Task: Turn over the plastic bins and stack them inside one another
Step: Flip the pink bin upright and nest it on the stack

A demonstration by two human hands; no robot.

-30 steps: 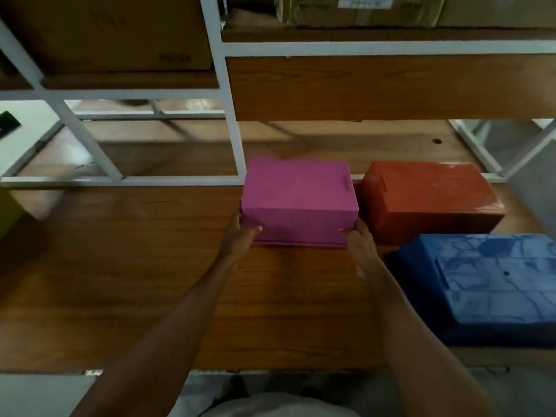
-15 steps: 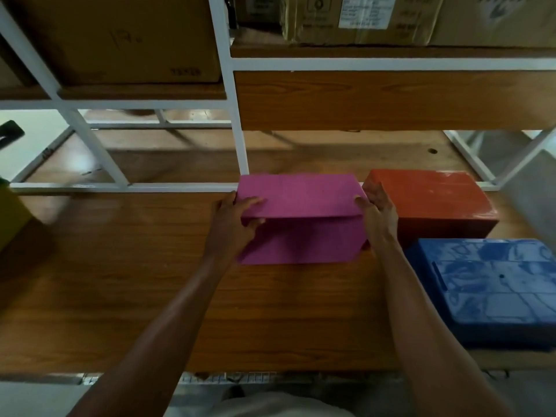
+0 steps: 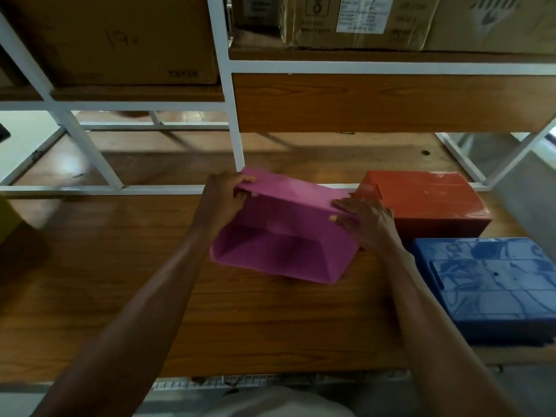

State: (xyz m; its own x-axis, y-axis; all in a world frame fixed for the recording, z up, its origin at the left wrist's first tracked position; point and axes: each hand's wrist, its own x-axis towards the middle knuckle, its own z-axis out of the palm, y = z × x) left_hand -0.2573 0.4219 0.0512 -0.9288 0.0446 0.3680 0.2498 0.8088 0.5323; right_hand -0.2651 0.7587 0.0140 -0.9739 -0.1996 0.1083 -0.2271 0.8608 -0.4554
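A pink plastic bin (image 3: 285, 233) is tipped on the wooden table, its open mouth facing me and its bottom pointing away. My left hand (image 3: 222, 197) grips its upper left edge. My right hand (image 3: 367, 221) holds its upper right edge, fingers over the rim. An orange bin (image 3: 427, 200) lies upside down just right of the pink one. A blue bin (image 3: 493, 287) lies upside down in front of the orange one, at the table's right edge.
The wooden table (image 3: 120, 281) stretches left and toward me. A white metal shelf frame (image 3: 234, 115) rises behind the bins, with cardboard boxes (image 3: 120, 40) on the upper shelves. A yellow object (image 3: 7, 218) shows at the far left edge.
The pink bin went from upside down to tipped back with its opening toward me. Both hands moved from its lower sides up to its top edge.
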